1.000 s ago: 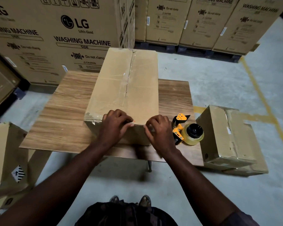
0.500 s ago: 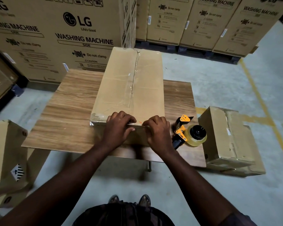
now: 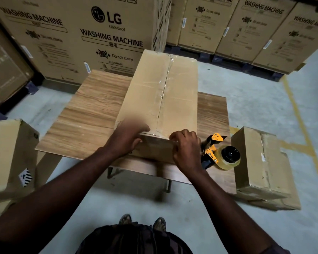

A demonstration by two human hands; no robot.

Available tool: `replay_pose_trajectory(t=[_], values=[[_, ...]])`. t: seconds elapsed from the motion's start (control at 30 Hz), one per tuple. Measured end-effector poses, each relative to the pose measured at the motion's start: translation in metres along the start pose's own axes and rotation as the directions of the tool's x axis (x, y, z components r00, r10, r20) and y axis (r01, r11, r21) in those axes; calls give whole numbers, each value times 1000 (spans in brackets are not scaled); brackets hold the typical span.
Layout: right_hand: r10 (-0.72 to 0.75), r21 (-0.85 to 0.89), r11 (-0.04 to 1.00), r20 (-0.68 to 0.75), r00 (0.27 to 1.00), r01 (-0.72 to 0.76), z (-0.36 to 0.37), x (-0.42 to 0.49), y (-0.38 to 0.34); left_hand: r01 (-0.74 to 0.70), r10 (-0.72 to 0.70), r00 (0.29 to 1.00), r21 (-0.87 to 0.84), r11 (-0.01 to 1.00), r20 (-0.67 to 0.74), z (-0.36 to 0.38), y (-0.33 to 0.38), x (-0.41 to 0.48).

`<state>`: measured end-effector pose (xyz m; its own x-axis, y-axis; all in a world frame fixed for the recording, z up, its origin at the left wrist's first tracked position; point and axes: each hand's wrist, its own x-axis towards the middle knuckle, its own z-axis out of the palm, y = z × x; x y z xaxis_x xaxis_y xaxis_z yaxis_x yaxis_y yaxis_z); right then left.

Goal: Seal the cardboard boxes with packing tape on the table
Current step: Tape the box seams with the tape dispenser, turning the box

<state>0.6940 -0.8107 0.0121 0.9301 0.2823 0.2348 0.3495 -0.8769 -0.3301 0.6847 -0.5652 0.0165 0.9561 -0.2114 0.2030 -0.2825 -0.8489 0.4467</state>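
1. While the cardboard box [image 3: 160, 99] lies lengthwise on the bench [image 3: 92, 114] with its near end close to the front edge, both hands are at that near top edge.
2. The left grip [image 3: 128, 138] is released. Its fingers lie fairly flat over the top edge, left of the centre seam, and the thumb reaches down the near face. It holds nothing, and blur smears the fingertips.
3. The right grip [image 3: 186, 149] has its fingers curled, with the tips on the near edge close to the box's right corner. There the clear packing tape [image 3: 163, 92] folds over the edge. The thumb is hidden, so I cannot tell whether this grip pinches the tape or only presses it.
4. The tape runs glossy and slightly wrinkled along the centre seam from the far end to the near edge.
5. A yellow-and-black tape dispenser [image 3: 212, 153] lies on the bench just beside the right hand, on its outer side, carrying a roll. The hand covers part of its handle.
6. On the floor to the right a taped carton [image 3: 261, 162] stands close to the bench corner. Another carton [image 3: 6, 156] on the left is cut off by the frame edge.
7. Tall washing-machine cartons [image 3: 99, 33] stand behind the bench, their tops out of view.
8. Two shoe tips [image 3: 125, 219] show at the bottom above dark clothing.
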Motion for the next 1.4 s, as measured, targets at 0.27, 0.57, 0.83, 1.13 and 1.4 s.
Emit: replay_pose_trajectory(t=[0.27,0.57,0.83,1.13,1.4], values=[[-131,144,982,66,989,120,3,31,-35,-16,12,999,-78,997,-47,-3,2,3],[-132,135,984,108,985,117,4,34,-47,-28,37,998,-138,990,57,-40,-43,-2],[-150,182,975,136,979,124,14,38,-56,69,-70,998,-120,990,-4,-29,-51,-14],[-230,257,947,117,966,194,25,57,-84,42,-58,993,-149,988,-105,-22,-50,-13],[-280,235,940,124,952,246,29,55,-82,77,-134,977,-315,946,-163,-26,-54,-25]])
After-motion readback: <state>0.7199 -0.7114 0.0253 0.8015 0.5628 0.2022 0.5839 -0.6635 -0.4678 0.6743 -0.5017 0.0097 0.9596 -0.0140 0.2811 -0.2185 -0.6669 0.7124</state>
